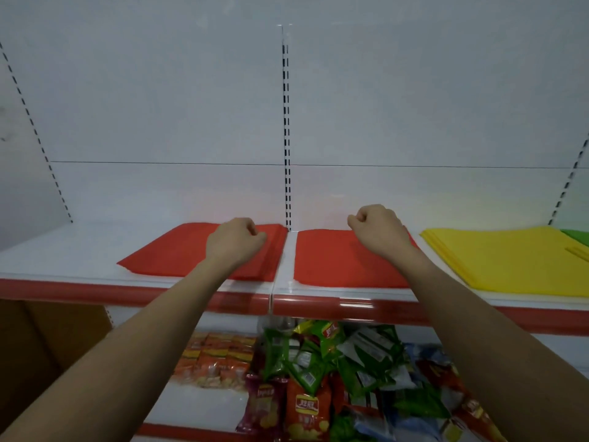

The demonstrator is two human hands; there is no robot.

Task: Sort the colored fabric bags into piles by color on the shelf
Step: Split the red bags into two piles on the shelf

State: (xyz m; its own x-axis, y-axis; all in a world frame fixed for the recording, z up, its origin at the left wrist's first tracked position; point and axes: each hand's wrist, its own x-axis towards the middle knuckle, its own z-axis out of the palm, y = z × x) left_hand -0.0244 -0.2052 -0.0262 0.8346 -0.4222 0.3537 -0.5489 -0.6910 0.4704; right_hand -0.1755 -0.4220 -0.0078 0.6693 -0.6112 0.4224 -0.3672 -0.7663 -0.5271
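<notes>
Two flat piles of red fabric bags lie on the white shelf (pixel 63 250): one red pile (pixel 178 253) left of the centre seam, another red pile (pixel 334 263) right of it. A yellow pile (pixel 510 260) lies further right, and a green bag (pixel 578 236) peeks in at the far right edge. My left hand (pixel 234 239) hovers over the left red pile with fingers curled closed. My right hand (pixel 379 226) is a closed fist above the back of the right red pile. Neither hand visibly holds a bag.
The shelf has a red front strip (pixel 318 306) and a white back panel with a slotted upright (pixel 287 138) at the centre. Below, a lower shelf holds several snack packets (pixel 318 378). A brown cardboard box (pixel 47 346) stands at lower left.
</notes>
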